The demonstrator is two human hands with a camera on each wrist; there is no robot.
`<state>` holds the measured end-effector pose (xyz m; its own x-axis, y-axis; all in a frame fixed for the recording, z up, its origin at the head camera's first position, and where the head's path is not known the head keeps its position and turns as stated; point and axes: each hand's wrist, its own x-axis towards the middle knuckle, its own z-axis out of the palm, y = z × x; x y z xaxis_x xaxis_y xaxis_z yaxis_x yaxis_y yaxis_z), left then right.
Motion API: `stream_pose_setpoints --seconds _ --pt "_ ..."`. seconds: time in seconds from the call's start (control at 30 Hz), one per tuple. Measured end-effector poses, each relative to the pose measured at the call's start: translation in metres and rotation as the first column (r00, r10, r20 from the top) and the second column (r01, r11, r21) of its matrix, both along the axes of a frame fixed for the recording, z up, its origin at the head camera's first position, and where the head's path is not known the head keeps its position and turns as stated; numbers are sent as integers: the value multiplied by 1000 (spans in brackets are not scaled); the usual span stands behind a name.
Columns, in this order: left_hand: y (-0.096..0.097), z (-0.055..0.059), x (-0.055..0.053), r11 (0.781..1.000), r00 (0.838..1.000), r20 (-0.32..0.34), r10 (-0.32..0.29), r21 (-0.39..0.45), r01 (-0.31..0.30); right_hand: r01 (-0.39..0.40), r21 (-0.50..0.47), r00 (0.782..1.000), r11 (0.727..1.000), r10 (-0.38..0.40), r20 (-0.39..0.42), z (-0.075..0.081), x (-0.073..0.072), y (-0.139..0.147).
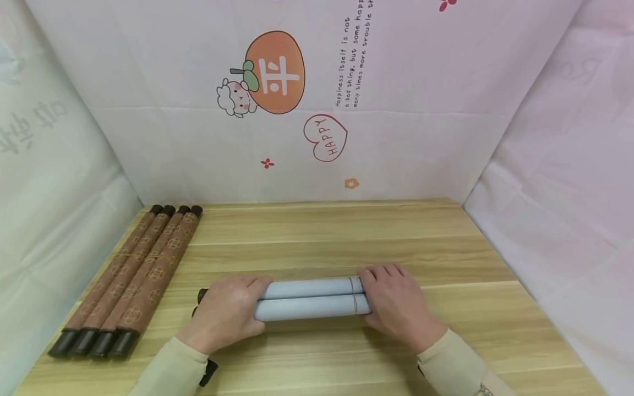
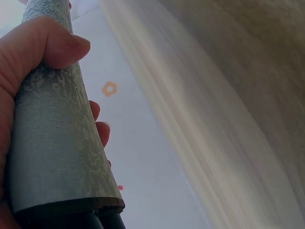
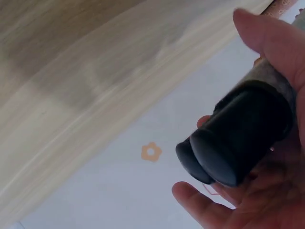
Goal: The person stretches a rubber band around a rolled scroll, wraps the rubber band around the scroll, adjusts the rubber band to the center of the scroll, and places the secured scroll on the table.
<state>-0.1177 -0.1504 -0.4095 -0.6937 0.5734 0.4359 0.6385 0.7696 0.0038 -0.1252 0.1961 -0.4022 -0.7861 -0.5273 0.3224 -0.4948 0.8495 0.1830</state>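
Note:
Two pale blue scrolls (image 1: 307, 300) lie side by side, level, between my hands above the wooden tabletop. A thin cord crosses them near the right end. My left hand (image 1: 230, 311) grips their left end, with black knobs poking out past it. In the left wrist view, its thumb lies over the patterned covering (image 2: 62, 143) and fingertips show behind. My right hand (image 1: 396, 302) holds the other end. Black end knobs (image 3: 243, 133) stick out of it in the right wrist view, where one finger stands away from them.
Several brown patterned scrolls (image 1: 146, 258) with black end knobs lie slanted in a row at the table's left. White printed cloth (image 1: 421, 137) walls the back and both sides of the wooden table (image 1: 446, 242).

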Motion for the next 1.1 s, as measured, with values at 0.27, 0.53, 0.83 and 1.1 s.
stream_pose_setpoints --seconds 0.27,0.53,0.83,1.1 --pt "2 -1 1 1000 1000 2 -13 6 13 0 -2 1000 1000 0 -3 -7 1 -6" --pt "4 -2 3 1000 1000 15 -13 19 13 -5 -23 999 1000 4 -48 -14 2 -15" --pt "5 -3 5 1000 1000 13 -3 18 3 -26 -40 999 999 25 -39 -16 4 -18" --pt "6 -4 6 1000 1000 22 6 10 -7 -18 -39 1000 999 17 -23 -17 4 -22"
